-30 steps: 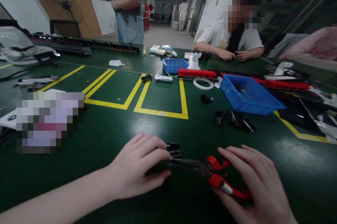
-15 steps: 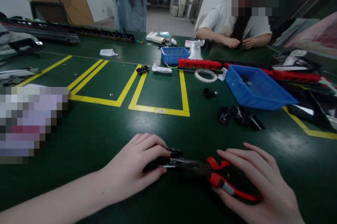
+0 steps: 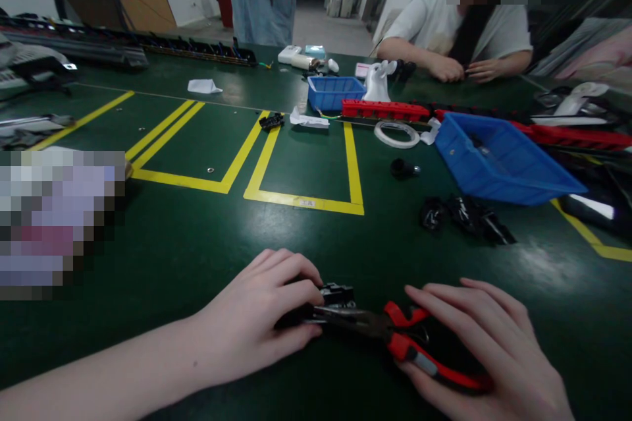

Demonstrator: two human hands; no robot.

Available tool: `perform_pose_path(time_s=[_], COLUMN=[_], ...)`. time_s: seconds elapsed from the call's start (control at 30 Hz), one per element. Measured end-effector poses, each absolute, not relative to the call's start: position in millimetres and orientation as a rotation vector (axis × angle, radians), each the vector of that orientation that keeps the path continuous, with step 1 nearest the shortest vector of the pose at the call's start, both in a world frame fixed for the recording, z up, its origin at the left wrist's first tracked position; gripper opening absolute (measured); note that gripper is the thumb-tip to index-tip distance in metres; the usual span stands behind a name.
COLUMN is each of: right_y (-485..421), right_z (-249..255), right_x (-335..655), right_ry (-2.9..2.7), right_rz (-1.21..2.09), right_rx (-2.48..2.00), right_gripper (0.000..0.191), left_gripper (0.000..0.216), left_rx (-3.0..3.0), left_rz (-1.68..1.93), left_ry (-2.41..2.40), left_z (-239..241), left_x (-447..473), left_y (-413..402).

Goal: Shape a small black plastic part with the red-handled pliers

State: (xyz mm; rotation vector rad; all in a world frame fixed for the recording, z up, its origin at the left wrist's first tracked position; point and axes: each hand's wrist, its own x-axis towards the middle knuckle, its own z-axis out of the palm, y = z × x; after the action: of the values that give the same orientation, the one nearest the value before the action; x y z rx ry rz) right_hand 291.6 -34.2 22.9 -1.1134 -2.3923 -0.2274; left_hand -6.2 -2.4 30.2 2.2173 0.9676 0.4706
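My left hand (image 3: 261, 315) lies at the near edge of the green table (image 3: 197, 250), fingers curled round a small black plastic part (image 3: 334, 294) and pressing it down. My right hand (image 3: 486, 348) grips the red handles of long-nose pliers (image 3: 395, 335). The pliers' dark jaws reach left to the black part, under my left fingertips. How the jaws meet the part is hidden.
A big blue bin (image 3: 498, 157) stands at the right, with several loose black parts (image 3: 464, 213) in front of it. Farther back lie a tape ring (image 3: 396, 134), a small blue bin (image 3: 334, 91) and red strips (image 3: 385, 109). A seated person (image 3: 464, 39) works opposite; another person stands behind.
The camera has tipped and shifted slightly, so the table's things sit a little differently in view. My hands stay on the black part and the pliers, which have shifted slightly.
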Motion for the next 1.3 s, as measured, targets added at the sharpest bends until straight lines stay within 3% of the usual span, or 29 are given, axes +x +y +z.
perform_pose_path(time_s=[0.73,0.97,1.13,1.3], right_y=[-39.3,-35.5,-31.4,-33.0], right_z=[27.2,24.0,25.1,26.6], right_x=[294.6,298.8,300.3,295.2], right_ry=[-2.44,-2.472,-2.45,-2.386], right_rz=[-0.135,-0.14,-0.125,-0.097], right_rx=[-1.191,-1.095,-1.066,-1.107], right_gripper=[0.037,0.048,0.031,0.028], left_gripper=[0.014,0.013,0.013,0.009], left_rx=[2.278,2.283,2.29,2.292], left_rz=[0.43,0.459,0.499,0.525], left_ry=[0.932,0.915,0.898,0.907], left_z=[33.3,34.7,36.0,37.4], left_x=[-8.7,-9.4,-9.8,-8.2], left_y=[-1.9,-1.9,-3.9,-6.1])
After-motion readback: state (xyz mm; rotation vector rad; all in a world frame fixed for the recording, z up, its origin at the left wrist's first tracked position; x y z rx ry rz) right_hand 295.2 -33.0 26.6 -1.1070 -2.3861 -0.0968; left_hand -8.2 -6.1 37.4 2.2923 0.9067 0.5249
